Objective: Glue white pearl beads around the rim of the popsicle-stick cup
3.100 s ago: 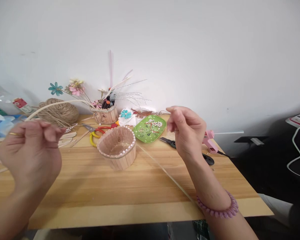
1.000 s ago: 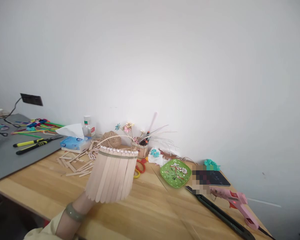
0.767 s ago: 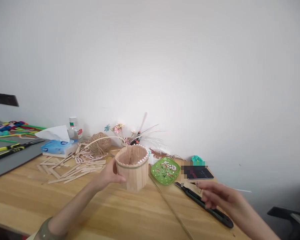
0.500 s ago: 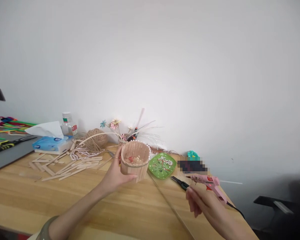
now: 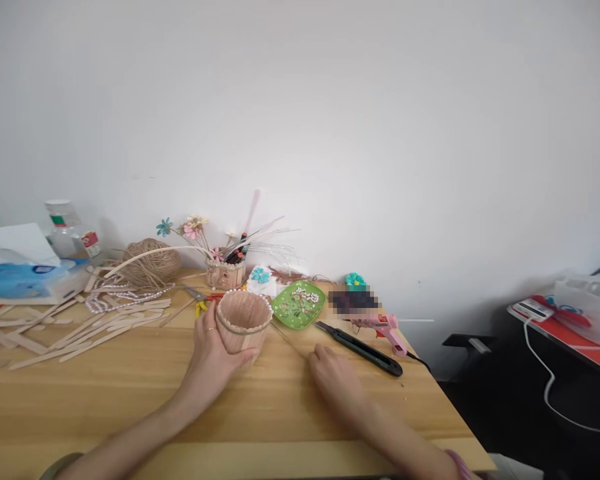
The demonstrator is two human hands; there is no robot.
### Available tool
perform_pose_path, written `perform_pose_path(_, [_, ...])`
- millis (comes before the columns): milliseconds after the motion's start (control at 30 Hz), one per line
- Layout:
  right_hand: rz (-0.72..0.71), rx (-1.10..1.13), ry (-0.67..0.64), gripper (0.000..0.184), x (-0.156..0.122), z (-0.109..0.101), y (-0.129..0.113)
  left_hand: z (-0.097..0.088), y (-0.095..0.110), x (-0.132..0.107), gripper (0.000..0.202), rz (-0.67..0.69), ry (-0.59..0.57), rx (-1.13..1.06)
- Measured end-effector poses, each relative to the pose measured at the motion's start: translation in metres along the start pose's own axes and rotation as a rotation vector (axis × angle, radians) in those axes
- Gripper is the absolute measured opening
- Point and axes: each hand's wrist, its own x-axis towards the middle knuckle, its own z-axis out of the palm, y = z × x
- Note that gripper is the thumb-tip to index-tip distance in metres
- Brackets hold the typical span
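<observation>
A round cup made of wooden craft sticks [image 5: 243,325], rimmed with pearls, stands upright on the wooden table [image 5: 130,400]. My left hand [image 5: 211,348] is wrapped round its left and front side. My right hand [image 5: 334,377] lies palm down on the table to the cup's right. Its fingertips sit at a thin pale reed strip [image 5: 287,340] that runs past the cup. The fingers are mostly hidden behind the back of the hand, so I cannot tell whether they grip the strip.
A green bead dish [image 5: 299,304], black utility knife [image 5: 360,339] and pink glue gun [image 5: 391,331] lie behind my right hand. Loose craft sticks [image 5: 95,327], pearl strings [image 5: 125,294], a twine ball [image 5: 150,261], scissors [image 5: 200,301], a flower basket [image 5: 225,273] and a tissue box [image 5: 25,280] fill the left.
My left hand has brought the stick cup down from the air onto the table. My right hand has dropped from above the table onto the reed strip. The view has swung right.
</observation>
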Motion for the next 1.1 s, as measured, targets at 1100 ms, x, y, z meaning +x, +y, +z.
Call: perform_pose_path(1100, [0.213,0.286,-0.071,0.019,0.033,-0.033,0.003,-0.04,-0.003,0.023,0.058,-0.559,-0.414,-0.954])
